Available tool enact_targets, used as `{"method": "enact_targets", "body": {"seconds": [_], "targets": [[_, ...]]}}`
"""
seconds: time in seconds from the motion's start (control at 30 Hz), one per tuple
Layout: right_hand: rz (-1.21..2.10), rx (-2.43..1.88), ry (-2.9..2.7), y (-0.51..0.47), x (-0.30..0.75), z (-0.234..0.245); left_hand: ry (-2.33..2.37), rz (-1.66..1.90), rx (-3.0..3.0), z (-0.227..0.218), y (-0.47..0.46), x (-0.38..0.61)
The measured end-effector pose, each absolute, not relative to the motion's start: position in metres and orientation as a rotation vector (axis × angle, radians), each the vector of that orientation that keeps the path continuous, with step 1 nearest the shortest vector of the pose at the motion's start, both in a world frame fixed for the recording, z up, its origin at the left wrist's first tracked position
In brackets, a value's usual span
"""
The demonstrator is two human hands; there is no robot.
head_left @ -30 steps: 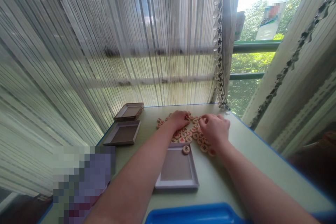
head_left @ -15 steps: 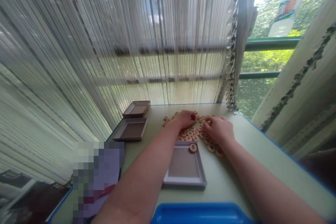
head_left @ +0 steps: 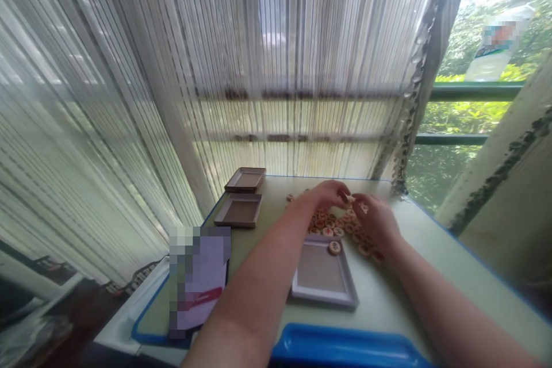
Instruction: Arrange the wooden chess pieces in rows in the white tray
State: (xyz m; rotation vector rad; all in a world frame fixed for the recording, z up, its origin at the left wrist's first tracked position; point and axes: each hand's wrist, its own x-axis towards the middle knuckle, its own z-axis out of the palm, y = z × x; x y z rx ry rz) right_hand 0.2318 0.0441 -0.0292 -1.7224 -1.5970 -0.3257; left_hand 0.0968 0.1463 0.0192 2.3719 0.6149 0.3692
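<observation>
now, left hand (head_left: 333, 192): held above the far part of the heap, its fingers bent and their tips brought near those of the other hand.
right hand (head_left: 376, 217): placed over the right side of the heap, its fingers bent too.
between the fingertips: something pale (head_left: 350, 199) is seen; whether it is a piece, and by which hand it is gripped, cannot be told, nor can the gap of the fingers on either side.
round pieces (head_left: 328, 232): spread in a loose heap on the bench (head_left: 375, 302), marked with red or dark characters, and partly covered by both hands.
shallow tray (head_left: 321, 273): set on the near side of the heap, its left side partly hidden by the left forearm (head_left: 259, 276).
single piece (head_left: 334, 247): laid inside the shallow tray, in the far right corner, its dark character turned up.
boxes: one open box (head_left: 238, 210) is set at the left, with a box stack (head_left: 245, 179) placed beyond it.
blue tray (head_left: 345, 348): cut off by the lower border of the view.
string curtain (head_left: 302, 40): hung behind the bench.
</observation>
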Motion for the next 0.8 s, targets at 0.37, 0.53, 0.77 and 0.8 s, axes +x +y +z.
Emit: {"method": "enact_targets", "body": {"seconds": [0.37, 0.53, 0.77, 0.8], "targets": [[0.478, -1.463, -1.205, 0.041, 0.221, -0.016, 0.579, 0.508, 2.272, 0.013, 0.156, 0.098], [0.571, -1.444, -1.188, 0.038, 0.219, -0.011, 0.632, 0.547, 2.228, 0.018, 0.151, 0.098], [0.513, -1.461, -1.217, 0.037, 0.219, -0.008, 0.622, 0.507, 2.152, 0.031, 0.145, 0.088], [0.511, -1.451, -1.214, 0.037, 0.219, -0.008, 0.621, 0.500, 2.148, 0.032, 0.144, 0.087]]}}
